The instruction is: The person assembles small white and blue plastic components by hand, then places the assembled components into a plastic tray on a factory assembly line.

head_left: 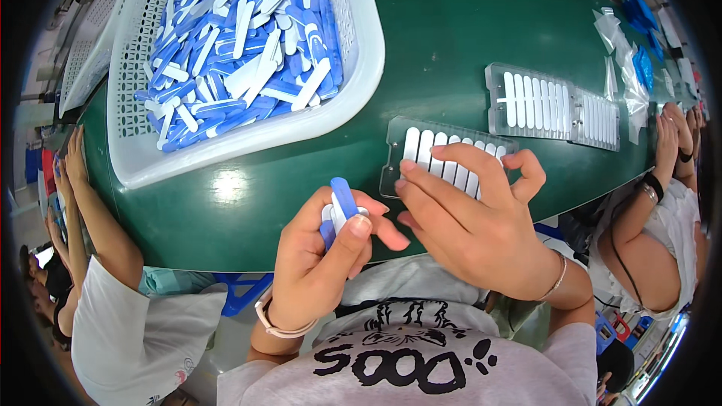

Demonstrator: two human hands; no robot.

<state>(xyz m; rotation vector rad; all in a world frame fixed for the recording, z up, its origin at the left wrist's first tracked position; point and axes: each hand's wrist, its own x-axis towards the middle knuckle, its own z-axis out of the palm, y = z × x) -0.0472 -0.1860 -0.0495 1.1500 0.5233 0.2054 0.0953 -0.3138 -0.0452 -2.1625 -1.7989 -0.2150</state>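
Several flat, round-ended strips (pixel 344 197), blue and white, are bunched in my left hand (pixel 316 259), with its thumb pressed against them. To the right, my right hand (pixel 481 233) reaches over a clear plastic tray (pixel 392 152). Its fingers are stretched and apart, and the fingertips touch the near left part of that tray. White strips (pixel 426 147) lie side by side in the tray's slots, partly covered by my fingers. The underside of my right thumb is hidden, and I see nothing held in this hand.
A white perforated basket (pixel 263 159) full of loose blue and white strips (pixel 226 68) stands at the far left. More clear trays (pixel 495 117) with white strips sit beyond my right hand. Crumpled clear film (pixel 630 68) lies at the right. People's arms (pixel 101 207) border both sides of the green table (pixel 444 37).
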